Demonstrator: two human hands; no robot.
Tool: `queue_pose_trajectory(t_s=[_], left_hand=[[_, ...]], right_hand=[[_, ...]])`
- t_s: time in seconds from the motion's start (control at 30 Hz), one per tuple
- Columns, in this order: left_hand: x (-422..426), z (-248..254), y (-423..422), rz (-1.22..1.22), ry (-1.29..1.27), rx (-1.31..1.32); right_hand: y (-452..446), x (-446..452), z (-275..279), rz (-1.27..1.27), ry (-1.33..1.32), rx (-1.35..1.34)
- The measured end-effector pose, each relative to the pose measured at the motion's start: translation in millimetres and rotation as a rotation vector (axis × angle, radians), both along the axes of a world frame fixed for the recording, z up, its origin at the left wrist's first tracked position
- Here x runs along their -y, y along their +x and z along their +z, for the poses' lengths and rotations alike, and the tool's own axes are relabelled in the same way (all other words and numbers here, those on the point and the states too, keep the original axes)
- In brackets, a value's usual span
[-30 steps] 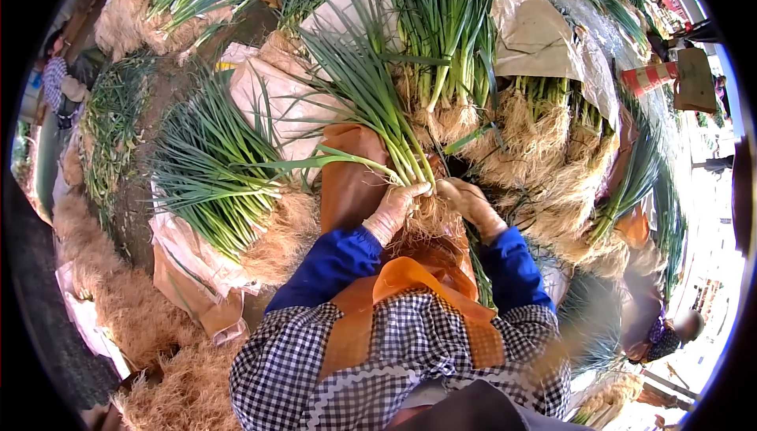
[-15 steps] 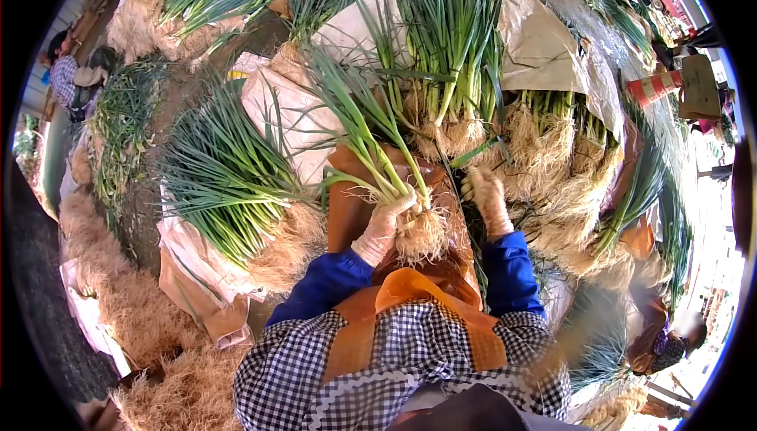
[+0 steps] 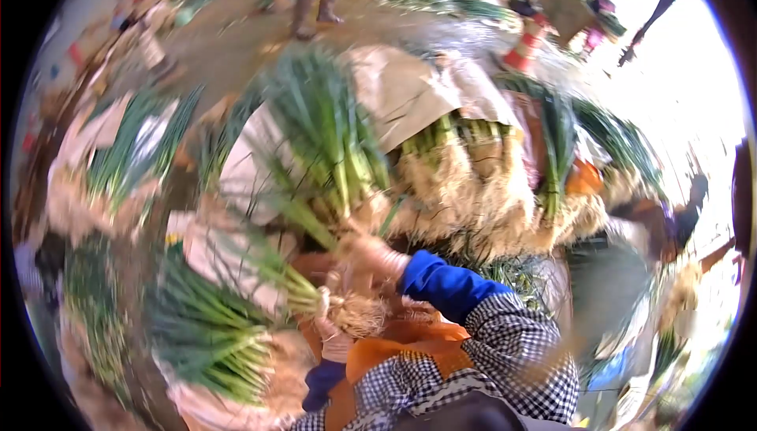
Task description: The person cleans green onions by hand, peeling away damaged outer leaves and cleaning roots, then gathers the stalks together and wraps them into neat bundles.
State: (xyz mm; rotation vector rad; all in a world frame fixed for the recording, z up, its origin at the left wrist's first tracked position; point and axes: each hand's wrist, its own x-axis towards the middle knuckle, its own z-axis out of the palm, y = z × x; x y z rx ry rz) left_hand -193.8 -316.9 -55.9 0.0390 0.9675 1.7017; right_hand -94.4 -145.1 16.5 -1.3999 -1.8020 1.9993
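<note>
My left hand (image 3: 330,327), in a thin pale glove, is closed around a small bunch of green onions (image 3: 296,285) near their roots. The roots point right and the leaves reach up and left. My right hand (image 3: 369,256), gloved and blurred, is closed at the root end of a slanting green onion stalk (image 3: 311,224), just above the bunch. Behind that stalk stands a thick upright pile of green onions (image 3: 335,143). Another heap of green onions (image 3: 209,328) lies at the left, close to my left hand.
Rooty bundles (image 3: 465,186) lie at the right under brown paper (image 3: 398,96). More green onions (image 3: 130,147) rest at the far left. An orange traffic cone (image 3: 527,44) stands at the back right. A person in boots (image 3: 315,9) stands at the back.
My view has swung to the right and up. My right hand has crossed leftward to a stalk beside the upright pile. The left hand still holds its bunch, which now tilts further left.
</note>
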Motion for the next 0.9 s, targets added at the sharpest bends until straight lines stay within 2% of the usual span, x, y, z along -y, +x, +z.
queue_pose_trajectory(t_s=[0.03,0.1,0.13,0.17,0.27,0.3,0.37,0.4,0.43,0.47,0.5,0.53,0.57,0.63,0.67,0.73,0.77,0.8,0.87,0.9], left_hand=[[-8.4,2.5,-4.5,-0.051,0.029,-0.009],[-17.7,39.8,-23.5,-0.108,0.024,0.133],[-16.5,59.1,-27.8,-0.115,0.025,0.192],[-13.0,76.6,-29.6,-0.114,0.025,0.255],[-9.0,81.2,-29.1,-0.107,0.04,0.375],[-5.4,63.5,-28.7,-0.098,0.095,-0.105],[-16.4,45.4,-29.1,-0.045,0.145,-0.606],[-23.8,40.9,-28.5,-0.103,0.197,-0.442],[-28.6,38.0,-28.8,-0.123,0.247,-0.28],[-29.5,36.1,-32.4,-0.113,0.302,-0.126],[-21.6,36.5,-34.4,-0.078,0.364,0.021],[-14.5,40.0,-35.2,-0.045,0.452,0.158],[-17.9,42.5,-35.4,-0.055,0.283,0.264],[-24.2,76.3,-27.5,-0.122,0.09,0.199],[-22.8,104.6,-22.6,-0.169,0.044,0.008],[-33.1,105.4,-15.1,-0.321,0.014,-0.062],[-39.3,115.4,2.5,-0.228,0.01,-0.136],[-50.8,112.0,17.6,-0.141,0.091,-0.069],[-57.1,90.0,40.6,-0.302,-0.011,0.112],[-60.4,80.5,48.0,-0.371,-0.023,0.055]], right_hand=[[-12.9,13.3,32.7,0.538,0.518,0.265],[-38.5,20.1,0.5,0.434,1.005,-0.123],[-65.3,2.1,33.2,0.797,0.943,0.477],[-67.8,-19.6,17.6,0.604,1.218,0.306],[-111.6,-63.4,-29.4,0.708,1.221,0.681],[-118.6,-71.3,-43.5,0.717,1.22,0.733],[-119.2,-81.3,-68.9,0.629,1.253,0.695],[-115.3,-85.1,-88.3,0.541,1.282,0.632],[-105.9,-83.7,-81.1,0.419,1.345,0.497],[-100.6,-87.8,-71.1,0.665,1.355,0.524],[-89.3,-100.0,-64.5,0.811,1.636,0.155],[-93.3,-87.7,-25.4,0.356,0.864,0.053],[-83.2,-85.4,3.0,0.281,0.607,-0.103],[-64.2,-85.3,59.3,0.052,0.08,-0.398],[-47.3,-64.2,110.3,0.142,0.159,-0.413],[-15.9,-33.8,138.9,0.111,0.384,-0.116],[-1.8,-24.7,113.5,0.077,0.291,-0.266],[9.2,-19.6,89.0,0.031,0.191,-0.398],[24.4,0.5,60.8,-0.099,0.261,-0.275],[34.6,3.9,35.3,-0.186,0.162,-0.426]])
